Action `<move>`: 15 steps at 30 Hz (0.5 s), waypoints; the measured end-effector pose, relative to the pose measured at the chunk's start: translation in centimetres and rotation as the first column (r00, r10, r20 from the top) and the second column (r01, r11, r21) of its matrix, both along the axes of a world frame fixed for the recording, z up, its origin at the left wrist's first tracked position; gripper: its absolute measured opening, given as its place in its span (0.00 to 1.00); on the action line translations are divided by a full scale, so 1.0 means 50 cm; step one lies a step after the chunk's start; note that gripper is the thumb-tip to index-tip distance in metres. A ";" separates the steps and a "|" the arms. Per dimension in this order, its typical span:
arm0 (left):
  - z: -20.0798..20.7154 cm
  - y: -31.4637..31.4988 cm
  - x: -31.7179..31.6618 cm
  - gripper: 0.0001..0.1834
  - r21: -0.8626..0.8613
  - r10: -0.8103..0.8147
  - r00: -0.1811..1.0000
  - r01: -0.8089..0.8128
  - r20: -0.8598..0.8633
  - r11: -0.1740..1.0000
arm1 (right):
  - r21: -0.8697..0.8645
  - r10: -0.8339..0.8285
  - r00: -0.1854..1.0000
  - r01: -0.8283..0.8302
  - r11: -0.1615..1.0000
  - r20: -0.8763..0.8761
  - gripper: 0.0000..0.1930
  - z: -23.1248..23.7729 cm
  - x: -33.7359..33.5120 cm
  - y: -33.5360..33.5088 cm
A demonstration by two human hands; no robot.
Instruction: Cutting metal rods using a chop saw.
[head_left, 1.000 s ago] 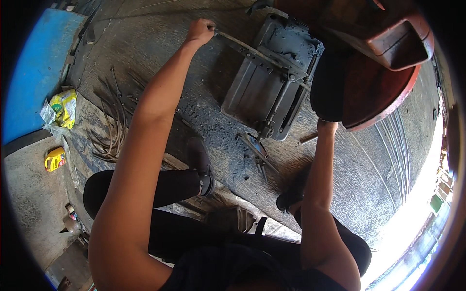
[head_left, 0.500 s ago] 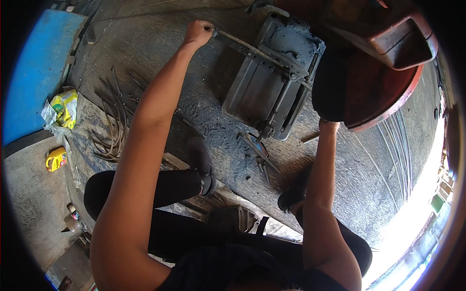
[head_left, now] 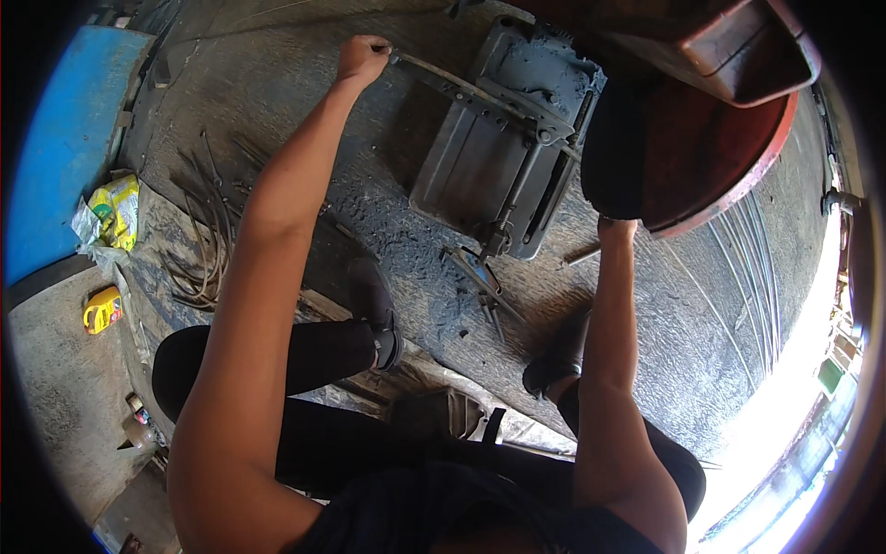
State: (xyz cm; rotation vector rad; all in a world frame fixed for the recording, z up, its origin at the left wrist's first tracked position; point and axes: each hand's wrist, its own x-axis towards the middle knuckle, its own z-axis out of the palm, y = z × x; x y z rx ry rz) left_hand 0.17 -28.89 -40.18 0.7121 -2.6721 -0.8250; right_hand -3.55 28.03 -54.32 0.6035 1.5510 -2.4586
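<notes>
Long, thin, straight metal bar: dull, brownish grey, slanting across rectangular grey metal machine base toward dark screw clamp. Left hand curled tightly round bar's left end. Right hand well apart from left, at lower edge of half-round red guard with pale, worn rim; fingers hidden, cannot tell whether gripping. Blue-grey powder caked on base's far end. Farther left: crumpled yellow-green plastic bag, printed; yellow bottle with reddish label, lettering too small to read.
</notes>
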 end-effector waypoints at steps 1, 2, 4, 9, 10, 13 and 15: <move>-0.001 -0.003 0.001 0.11 -0.024 -0.016 1.000 0.016 -0.024 1.000 | -0.022 0.035 0.996 -0.037 0.999 -0.082 0.25 0.001 0.005 0.002; -0.002 -0.004 0.001 0.11 -0.036 -0.023 0.999 0.022 -0.033 0.999 | 0.009 0.015 1.000 -0.015 1.000 -0.007 0.25 0.002 0.008 0.002; -0.004 -0.003 0.002 0.13 -0.030 -0.038 0.999 0.037 -0.039 0.999 | 0.028 0.036 0.999 -0.036 0.999 -0.018 0.25 0.006 0.016 0.002; 0.000 0.004 0.016 0.23 -0.021 -0.021 0.999 0.020 -0.049 1.000 | 0.117 0.146 0.987 -0.138 0.984 -0.068 0.25 0.033 0.024 -0.003; 0.007 -0.001 0.021 0.25 -0.006 0.001 0.999 -0.001 -0.046 1.000 | 0.158 0.133 0.991 -0.133 0.979 0.007 0.25 0.042 0.022 -0.003; 0.058 -0.043 0.044 0.32 0.012 0.059 0.998 -0.058 -0.037 0.998 | -0.128 -0.055 0.974 0.084 0.988 0.218 0.26 0.070 0.016 0.016; 0.120 -0.083 0.053 0.34 -0.003 0.117 0.991 -0.117 -0.073 0.993 | -0.183 -0.178 0.925 0.249 0.951 0.336 0.29 0.082 0.017 0.044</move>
